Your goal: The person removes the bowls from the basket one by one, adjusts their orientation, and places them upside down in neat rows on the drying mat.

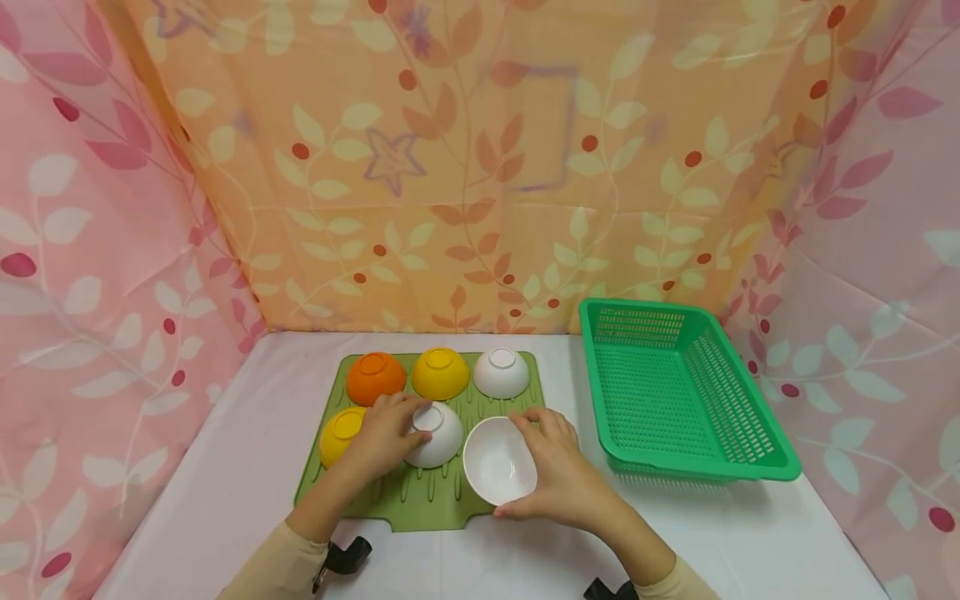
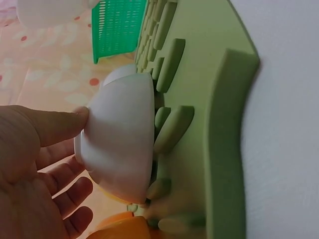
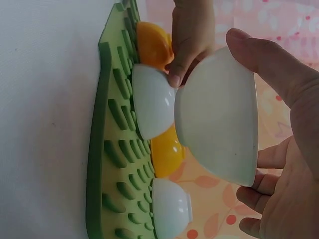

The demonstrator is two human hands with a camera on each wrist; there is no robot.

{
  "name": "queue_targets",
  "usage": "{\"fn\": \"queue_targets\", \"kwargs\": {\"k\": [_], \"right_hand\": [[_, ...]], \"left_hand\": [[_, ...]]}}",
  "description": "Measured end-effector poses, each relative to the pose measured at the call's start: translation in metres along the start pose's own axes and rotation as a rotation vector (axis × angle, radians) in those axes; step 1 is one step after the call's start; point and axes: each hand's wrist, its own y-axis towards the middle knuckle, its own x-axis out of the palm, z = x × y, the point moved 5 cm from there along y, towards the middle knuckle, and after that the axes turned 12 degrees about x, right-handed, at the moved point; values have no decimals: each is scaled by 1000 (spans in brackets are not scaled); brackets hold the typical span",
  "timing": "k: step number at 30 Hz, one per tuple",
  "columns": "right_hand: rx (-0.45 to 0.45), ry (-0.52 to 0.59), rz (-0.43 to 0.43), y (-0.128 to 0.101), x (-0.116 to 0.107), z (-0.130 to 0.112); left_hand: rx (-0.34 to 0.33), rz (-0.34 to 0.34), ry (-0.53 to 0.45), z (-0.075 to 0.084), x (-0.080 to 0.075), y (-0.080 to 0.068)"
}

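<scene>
My right hand point(image 1: 558, 471) holds a white bowl point(image 1: 498, 462) by its rim, thumb on one side and fingers on the other. The bowl's mouth faces up, and in the right wrist view it is held off the green drying mat point(image 3: 117, 149). Left of it, my left hand point(image 1: 384, 437) pinches the foot of another white bowl point(image 2: 119, 134), which sits upside down on the mat's front row. Beside the left hand is an upside-down yellow bowl point(image 1: 339, 433), partly covered by that hand.
In the mat's back row stand upside-down bowls: orange point(image 1: 375, 381), yellow point(image 1: 440, 375) and white point(image 1: 501, 373). A green slotted basket point(image 1: 678, 400) stands to the right on the white-covered table point(image 1: 247, 467). Patterned cloth walls point(image 1: 465, 167) enclose the back and sides.
</scene>
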Motion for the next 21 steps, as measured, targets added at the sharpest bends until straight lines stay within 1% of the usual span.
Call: {"fn": "queue_targets", "kwargs": {"k": [9, 16, 21], "right_hand": [[15, 10, -18, 0, 1, 1], [-20, -23, 7, 2, -2, 4], [-18, -8, 15, 5, -4, 8]], "left_hand": [[18, 33, 12, 1, 1, -3], [24, 27, 17, 2, 2, -4], [35, 24, 22, 2, 0, -4]]}}
